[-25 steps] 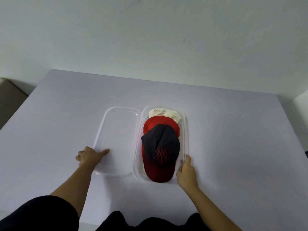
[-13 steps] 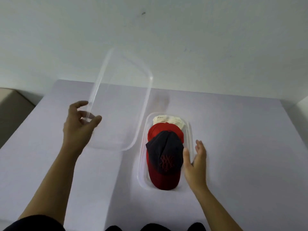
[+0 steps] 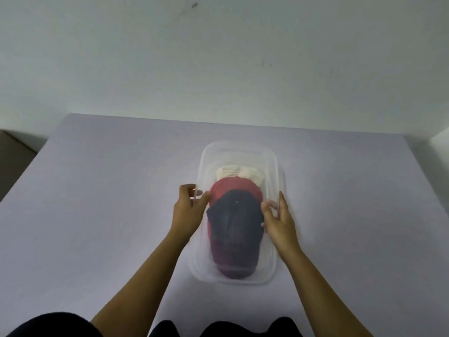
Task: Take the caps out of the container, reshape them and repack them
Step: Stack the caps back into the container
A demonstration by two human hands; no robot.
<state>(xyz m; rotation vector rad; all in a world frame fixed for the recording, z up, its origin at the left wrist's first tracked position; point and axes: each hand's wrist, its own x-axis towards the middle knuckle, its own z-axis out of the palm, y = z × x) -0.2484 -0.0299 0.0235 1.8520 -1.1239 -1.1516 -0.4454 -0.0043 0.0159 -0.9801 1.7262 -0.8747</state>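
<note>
Caps (image 3: pixel 234 215) lie stacked in the container (image 3: pixel 283 186) on the tabletop (image 3: pixel 109 190), with the left hand (image 3: pixel 188 210) and right hand (image 3: pixel 279 222) fingers pinching the clear lid (image 3: pixel 239 152) edges above, where uneven lowering risks a skewed lid crushing crowns.

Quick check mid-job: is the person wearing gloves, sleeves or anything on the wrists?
No gloves: the left hand and right hand are bare, with no ring, watch or band visible. Both forearms are uncovered down to the frame's bottom edge, where dark clothing shows.

Caps (image 3: pixel 234 222) in container (image 3: pixel 194 268), ctr of table (image 3: pixel 97 215) — lid (image 3: pixel 239 154) over it.
</note>
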